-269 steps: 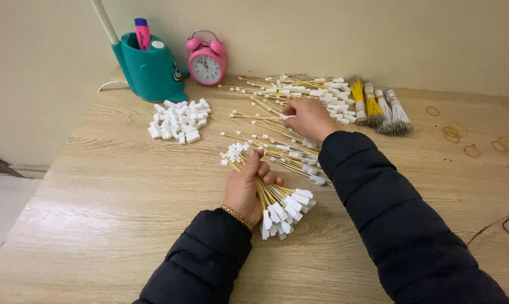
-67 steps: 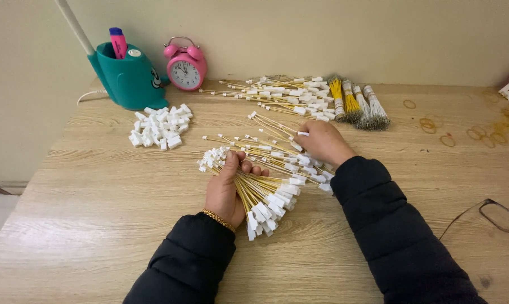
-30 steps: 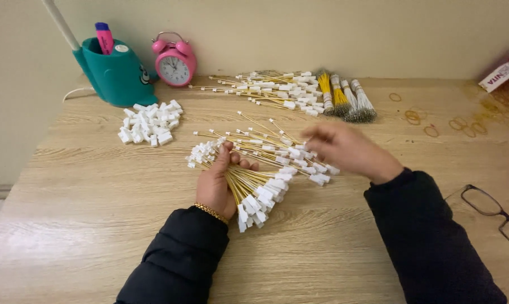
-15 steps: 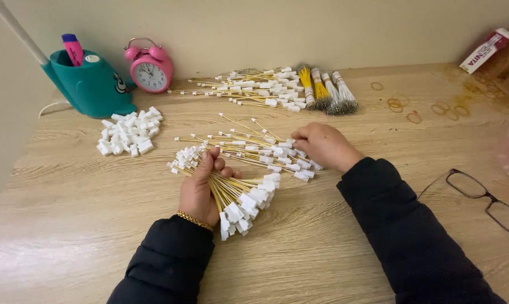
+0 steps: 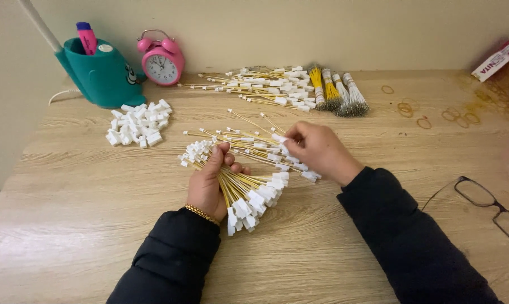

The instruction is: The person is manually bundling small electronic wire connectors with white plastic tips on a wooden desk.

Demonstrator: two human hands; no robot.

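One left hand (image 5: 209, 183) is clenched around one thick bundle of yellow wires with white connectors (image 5: 240, 191), the connector ends fanning out above and below the fist over the wooden table (image 5: 85, 225). One right hand (image 5: 319, 149) pinches a single white connector (image 5: 279, 138) at the edge of the loose wire leads (image 5: 249, 145) scattered just beyond the bundle.

Farther back lie one larger spread of wire leads (image 5: 265, 87), three tied wire bunches (image 5: 336, 93), one pile of loose white connector housings (image 5: 137, 123), one pink alarm clock (image 5: 161, 59), one teal pen holder (image 5: 99, 70) with one pink marker, several rubber bands (image 5: 412, 110) and one pair of glasses (image 5: 490, 205).

Compared with half a second ago, the right hand has moved left and up onto the loose leads; the left fist holds as before.

The table's front left and the strip between the sleeves and the glasses lie open; the wall closes the far edge.
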